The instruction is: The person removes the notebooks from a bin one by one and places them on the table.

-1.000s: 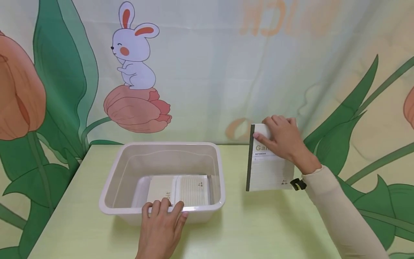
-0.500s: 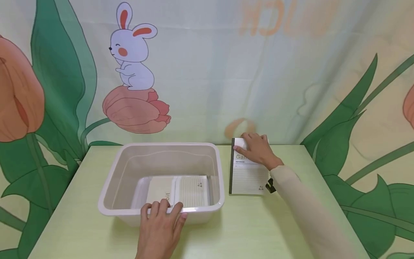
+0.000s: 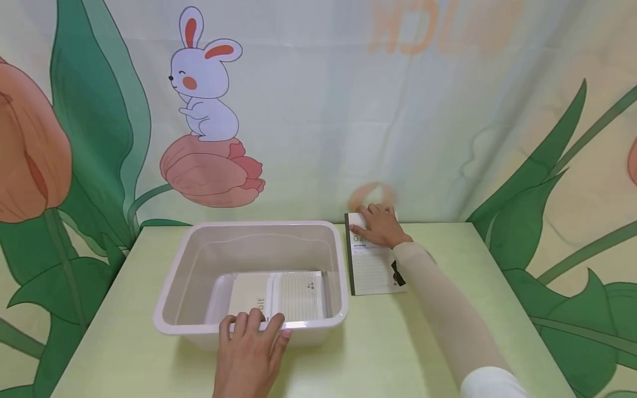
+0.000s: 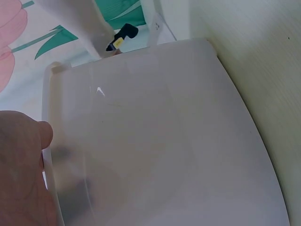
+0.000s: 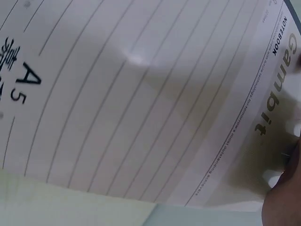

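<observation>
Now brings the notebook [image 3: 375, 272] leftward beside the tub [image 3: 264, 251], still outside it; curls right fingers [image 3: 366, 212] round the notebook's far end, left fingers [image 3: 240, 321] over the near rim [image 3: 191, 329].

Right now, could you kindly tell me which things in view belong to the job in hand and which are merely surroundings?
Seemingly part of the job:
held notebook, gripped by the right hand
basin, gripped by the left hand
inner notebook, lying in the basin

Merely surroundings:
table
printed backdrop
</observation>
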